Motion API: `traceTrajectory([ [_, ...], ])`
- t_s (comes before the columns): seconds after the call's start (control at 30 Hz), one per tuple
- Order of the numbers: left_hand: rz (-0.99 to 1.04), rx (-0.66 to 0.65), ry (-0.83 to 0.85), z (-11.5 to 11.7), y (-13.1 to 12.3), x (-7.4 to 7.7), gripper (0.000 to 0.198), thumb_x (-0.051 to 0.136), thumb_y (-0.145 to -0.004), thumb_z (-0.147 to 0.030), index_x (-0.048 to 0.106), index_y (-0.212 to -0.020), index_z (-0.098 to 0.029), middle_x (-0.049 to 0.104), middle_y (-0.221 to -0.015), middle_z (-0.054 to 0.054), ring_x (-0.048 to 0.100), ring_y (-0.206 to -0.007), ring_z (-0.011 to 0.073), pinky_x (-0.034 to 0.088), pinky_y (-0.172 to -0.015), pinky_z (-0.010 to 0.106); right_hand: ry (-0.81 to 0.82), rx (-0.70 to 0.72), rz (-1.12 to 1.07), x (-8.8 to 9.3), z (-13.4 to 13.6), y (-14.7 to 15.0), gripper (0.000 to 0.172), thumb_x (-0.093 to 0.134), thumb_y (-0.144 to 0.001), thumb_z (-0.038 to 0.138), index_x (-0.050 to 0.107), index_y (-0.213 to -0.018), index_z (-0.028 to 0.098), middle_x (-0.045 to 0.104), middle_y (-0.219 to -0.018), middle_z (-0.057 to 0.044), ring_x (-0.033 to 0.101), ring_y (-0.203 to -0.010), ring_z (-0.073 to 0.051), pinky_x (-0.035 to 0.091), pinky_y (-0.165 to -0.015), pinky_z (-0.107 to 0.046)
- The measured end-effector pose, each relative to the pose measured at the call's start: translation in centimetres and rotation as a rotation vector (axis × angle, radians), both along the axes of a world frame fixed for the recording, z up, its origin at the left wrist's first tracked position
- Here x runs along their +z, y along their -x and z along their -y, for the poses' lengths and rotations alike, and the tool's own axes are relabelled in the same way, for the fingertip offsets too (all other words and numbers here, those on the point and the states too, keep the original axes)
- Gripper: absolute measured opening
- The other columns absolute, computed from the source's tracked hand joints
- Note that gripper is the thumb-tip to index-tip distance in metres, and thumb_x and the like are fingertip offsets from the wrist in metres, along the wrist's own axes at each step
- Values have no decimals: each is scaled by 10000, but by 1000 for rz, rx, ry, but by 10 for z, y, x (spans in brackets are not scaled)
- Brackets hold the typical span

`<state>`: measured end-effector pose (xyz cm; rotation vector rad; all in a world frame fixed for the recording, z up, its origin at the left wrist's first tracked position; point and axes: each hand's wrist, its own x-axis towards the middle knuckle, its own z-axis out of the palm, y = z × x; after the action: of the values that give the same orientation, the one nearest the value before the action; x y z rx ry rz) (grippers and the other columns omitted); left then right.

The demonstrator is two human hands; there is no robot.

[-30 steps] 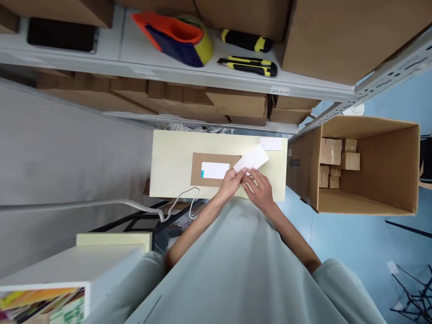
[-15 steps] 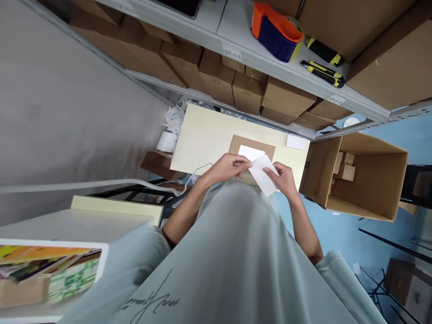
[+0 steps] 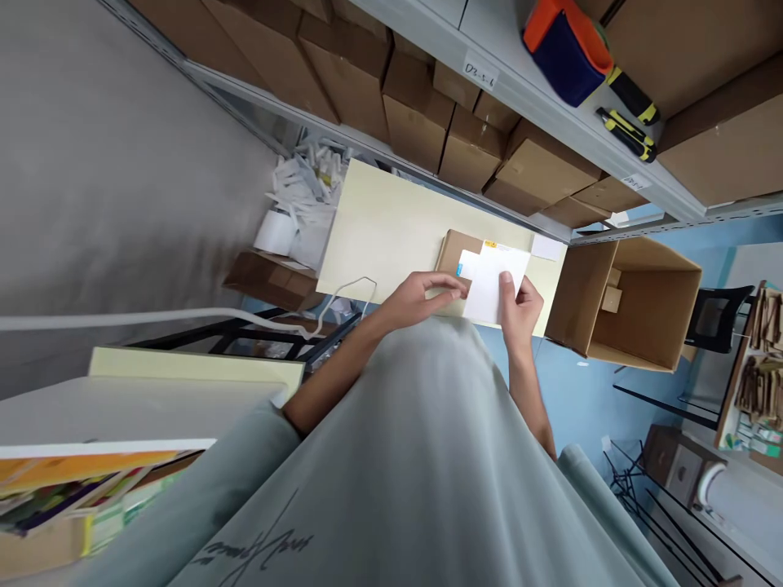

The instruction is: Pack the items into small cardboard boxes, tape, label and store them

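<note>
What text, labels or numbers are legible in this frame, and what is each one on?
"D2-5-6", first character uncertain: on the tag on the shelf edge.
The second shelf tag, near the yellow-black knives: too small to read.
The white sheet in the right hand: no print readable.
The cursive print on the shirt: illegible.
The coloured covers, bottom left: blurred.

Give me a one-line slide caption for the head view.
Left hand and right hand hold a white paper sheet over a flat brown cardboard parcel on a pale yellow table.
</note>
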<state>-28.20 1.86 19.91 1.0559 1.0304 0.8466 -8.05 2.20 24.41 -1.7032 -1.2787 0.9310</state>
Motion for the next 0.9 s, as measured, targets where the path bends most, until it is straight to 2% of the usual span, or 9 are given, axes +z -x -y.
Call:
traceTrajectory([
  [0.07,-2,-108,-25,8,5,2,334,787,-876,-542,804,-930,-213,840,-1046,74,776,-1058,288,594,-1039,439,-32,-33,11,4,0,11,610,615,-944,786,540,-724,221,451,-681,32,423,-667,-133,359,-576,-262],
  [0.13,30,-151,-50,15,8,6,294,766,-889,-504,796,-931,-215,840,-1037,63,782,-1040,287,599,-1007,424,-51,-49,27,8,0,17,622,602,-951,793,521,-713,224,432,-677,33,414,-665,-131,352,-570,-262],
  [0.37,31,-51,-119,22,-1,22,207,765,-888,-422,765,-888,-215,825,-933,47,785,-946,262,605,-936,395,-71,-14,64,18,-5,11,620,572,-979,790,495,-718,233,394,-683,37,418,-660,-129,339,-571,-265],
  [0.53,12,-13,-169,22,-17,25,173,749,-904,-390,773,-880,-220,815,-909,43,769,-902,240,598,-914,381,-65,24,-11,18,-10,-6,604,606,-977,779,514,-728,236,395,-679,40,423,-646,-130,343,-561,-265],
  [0.63,-1,15,-197,23,-28,26,167,754,-906,-382,782,-880,-219,810,-915,50,760,-884,229,599,-886,366,-22,59,-49,5,-14,-19,596,598,-982,784,547,-753,236,437,-680,37,451,-648,-135,374,-561,-264],
  [0.77,-27,55,-211,23,-44,31,161,747,-911,-375,779,-886,-219,810,-934,55,757,-889,226,606,-880,364,83,166,-44,-27,-19,-35,568,572,-997,779,640,-874,228,577,-749,10,555,-705,-159,462,-601,-274],
  [0.83,-63,88,-215,23,-50,32,158,730,-919,-367,766,-881,-219,806,-937,51,754,-895,224,603,-886,362,98,218,20,-39,-17,-41,515,644,-978,740,690,-1027,230,679,-904,-28,629,-810,-181,526,-683,-294],
  [0.9,-119,114,-218,23,-56,31,153,709,-927,-355,753,-875,-218,801,-938,45,751,-904,218,596,-899,354,55,261,76,-39,-12,-48,466,717,-965,667,704,-1167,247,724,-1118,-75,676,-965,-207,571,-813,-339],
])
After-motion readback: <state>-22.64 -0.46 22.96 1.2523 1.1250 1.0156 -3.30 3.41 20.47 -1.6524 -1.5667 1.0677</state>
